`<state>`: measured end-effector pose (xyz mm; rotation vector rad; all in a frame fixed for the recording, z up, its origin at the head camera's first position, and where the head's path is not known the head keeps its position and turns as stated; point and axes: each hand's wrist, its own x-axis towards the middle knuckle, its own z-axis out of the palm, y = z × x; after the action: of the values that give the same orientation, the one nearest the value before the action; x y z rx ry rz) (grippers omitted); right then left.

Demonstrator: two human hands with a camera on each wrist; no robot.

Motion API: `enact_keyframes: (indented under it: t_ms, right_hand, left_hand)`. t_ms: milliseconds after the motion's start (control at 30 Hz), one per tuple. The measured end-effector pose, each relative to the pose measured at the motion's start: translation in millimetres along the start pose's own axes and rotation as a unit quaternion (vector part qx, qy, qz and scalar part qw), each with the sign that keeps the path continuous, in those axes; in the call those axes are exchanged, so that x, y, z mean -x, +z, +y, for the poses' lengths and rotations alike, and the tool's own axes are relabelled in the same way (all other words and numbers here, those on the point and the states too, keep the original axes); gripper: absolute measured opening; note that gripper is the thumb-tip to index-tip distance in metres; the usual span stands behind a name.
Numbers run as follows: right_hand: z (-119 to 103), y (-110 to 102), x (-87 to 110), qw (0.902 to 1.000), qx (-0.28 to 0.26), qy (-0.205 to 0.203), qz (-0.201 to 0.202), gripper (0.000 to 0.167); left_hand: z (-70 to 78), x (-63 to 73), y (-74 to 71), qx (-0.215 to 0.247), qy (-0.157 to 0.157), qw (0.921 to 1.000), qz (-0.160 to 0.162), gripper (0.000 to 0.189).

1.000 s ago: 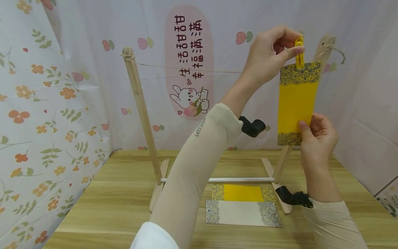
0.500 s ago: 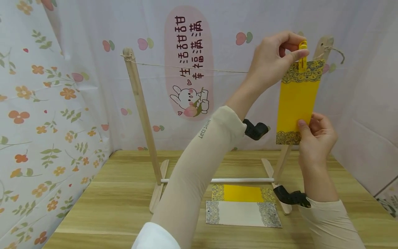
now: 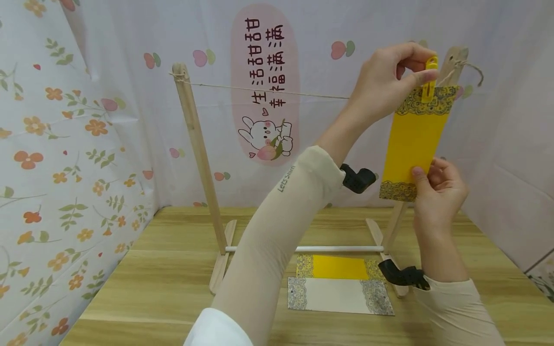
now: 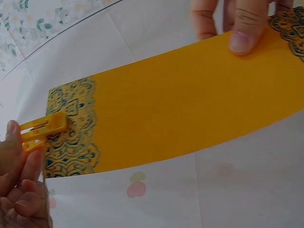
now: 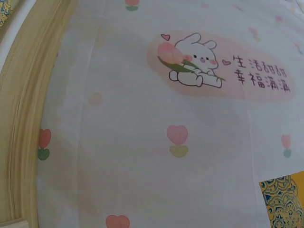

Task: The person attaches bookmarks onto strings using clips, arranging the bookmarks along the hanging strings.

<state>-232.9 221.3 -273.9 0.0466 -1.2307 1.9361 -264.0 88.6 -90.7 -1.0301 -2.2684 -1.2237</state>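
Observation:
My left hand [image 3: 391, 79] pinches a yellow clothespin [image 3: 429, 86] between thumb and fingers, up near the right post's top. The clothespin's tip overlaps the top edge of a yellow card [image 3: 415, 144], which has dark lace-patterned bands at both ends. The card hangs upright, slightly tilted. My right hand [image 3: 439, 197] pinches its lower right edge, thumb on the front. Behind the card and left hand runs a thin string [image 3: 268, 90], partly hidden. In the left wrist view the clothespin [image 4: 45, 126] sits across the patterned end of the card [image 4: 166, 109].
Two wooden posts, a left post [image 3: 199, 154] and a right post [image 3: 452, 62], carry the string and are joined low down by a white rod [image 3: 342, 249]. On the wooden table [image 3: 143, 288] lie another yellow card [image 3: 339, 266] and a white patterned card [image 3: 335, 295]. A printed curtain [image 3: 190, 120] hangs behind.
My left hand has moved a little right with the clothespin and the card's top. The card's lower end has shifted slightly left with my right hand, so it tilts more.

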Motion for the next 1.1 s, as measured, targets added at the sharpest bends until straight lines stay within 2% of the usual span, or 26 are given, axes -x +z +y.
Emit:
enact_keyframes:
  t_ms: [167, 367, 467, 567, 733, 867, 1100]
  right_hand:
    - [-0.1, -0.7, -0.4, 0.9999, 0.007, 0.009, -0.002, 0.016]
    - [-2.4, -5.5, 0.4, 0.9997, 0.016, -0.006, -0.019, 0.018]
    - [-1.8, -8.8, 0.5, 0.9991, 0.02, -0.021, -0.03, 0.02]
    - [-0.2, -10.5, 0.6, 0.999, 0.027, -0.018, -0.03, 0.021]
    - [-0.4, -10.6, 2.2, 0.9996, 0.018, 0.001, -0.023, 0.028]
    - [-0.4, -10.2, 4.5, 0.9996, 0.025, -0.004, -0.01, 0.032]
    - [-1.4, -13.2, 5.3, 0.9956, 0.087, -0.02, 0.029, 0.034]
  left_hand:
    - [1.4, -1.8, -1.3, -0.024, -0.002, 0.9995, -0.02, 0.038]
    - [3.5, -3.0, -2.2, -0.058, -0.028, 0.9975, -0.029, 0.044]
    - [0.9, -2.0, -3.2, -0.068, -0.038, 0.9965, -0.031, 0.045]
    - [-4.5, -0.1, -3.0, -0.078, -0.039, 0.9958, -0.028, 0.047]
    - [-12.0, 1.8, -2.5, -0.105, -0.031, 0.9936, -0.026, 0.052]
    - [-16.6, 3.8, -3.3, -0.116, -0.016, 0.9929, -0.02, 0.053]
    - [-20.4, 11.2, -6.0, -0.088, 0.0, 0.9961, 0.002, 0.048]
